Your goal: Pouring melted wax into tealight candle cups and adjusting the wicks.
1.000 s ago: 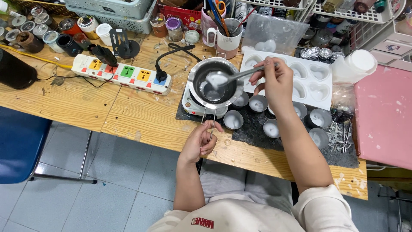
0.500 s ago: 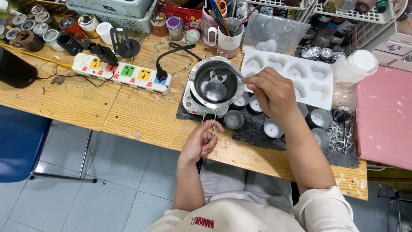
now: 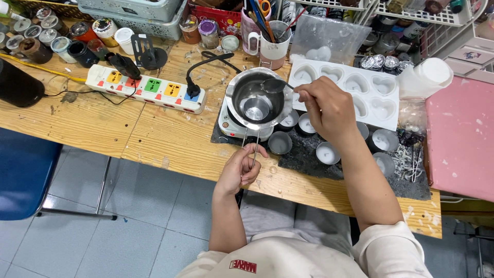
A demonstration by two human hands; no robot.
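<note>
My left hand (image 3: 241,170) grips the pot (image 3: 256,100) handle so it stays steady on the tabletop (image 3: 164,141). My right hand (image 3: 324,105) fingers pinch the spoon (image 3: 275,85), dipping inside.

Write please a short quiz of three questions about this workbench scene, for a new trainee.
1. True or false: the right hand holds a spoon over the metal pot.
2. What does the left hand grip?
A. the power strip
B. the pot's wire handle
C. the scissors
3. What shape are the hollows in the white mould?

Key
1. True.
2. B.
3. Hearts.
</note>
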